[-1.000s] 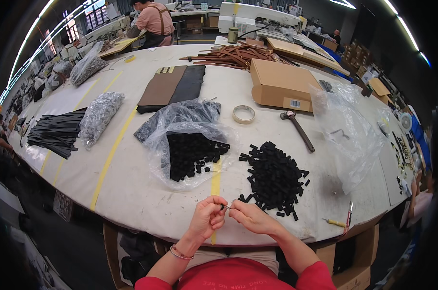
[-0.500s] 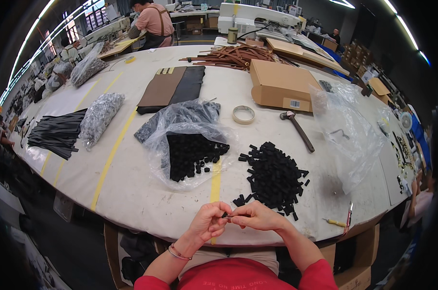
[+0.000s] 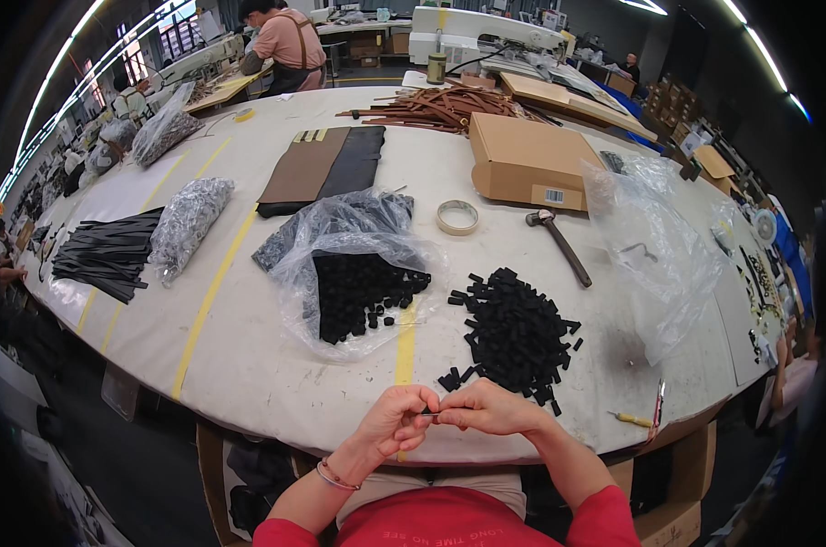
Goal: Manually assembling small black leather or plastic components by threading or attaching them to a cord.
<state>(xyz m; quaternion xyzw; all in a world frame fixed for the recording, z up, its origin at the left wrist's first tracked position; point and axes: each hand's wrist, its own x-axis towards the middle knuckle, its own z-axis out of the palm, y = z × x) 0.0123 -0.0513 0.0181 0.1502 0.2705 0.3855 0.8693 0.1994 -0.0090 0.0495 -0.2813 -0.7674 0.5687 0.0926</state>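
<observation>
Worktable point(image 3: 235, 369), black piece point(image 3: 426, 411) between fingers point(image 3: 420, 394)

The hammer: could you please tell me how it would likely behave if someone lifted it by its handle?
The hammer would probably stay stiff, as its handle looks straight and solid. It may feel heavy at one end, since its head looks like metal. That head lies crosswise, so it seems unlikely to roll far.

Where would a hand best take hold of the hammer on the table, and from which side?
The hammer is probably best gripped on the near half of its handle, the right hand coming from the person's side: the handle slants toward the person and rightward, its head at the far end.
</observation>
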